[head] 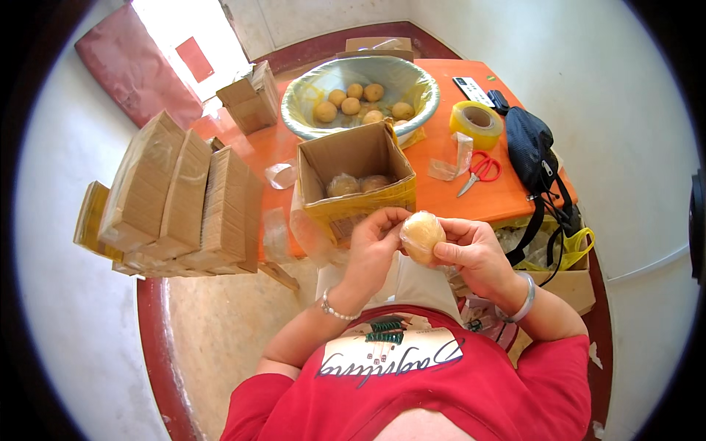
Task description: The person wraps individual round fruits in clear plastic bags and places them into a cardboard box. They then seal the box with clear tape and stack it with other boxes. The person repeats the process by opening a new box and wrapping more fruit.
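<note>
A round, tan ball-shaped item in clear plastic film (422,237) is held between my two hands, in front of my body. My left hand (377,248) pinches the film at its left side. On its right side, the fingers and thumb of my right hand (472,251) grip it. Just beyond the hands stands an open cardboard box (358,206) with wrapped round items (343,185) inside. Behind that box, a wide basin lined with plastic film (292,110) holds several similar unwrapped balls (351,106).
Stacked cardboard boxes (182,204) stand at the table's left edge. On the orange table (436,201) lie red-handled scissors (485,167), a roll of clear tape (475,122), tape strips and a black bag (529,149). Another carton (251,102) stands left of the basin.
</note>
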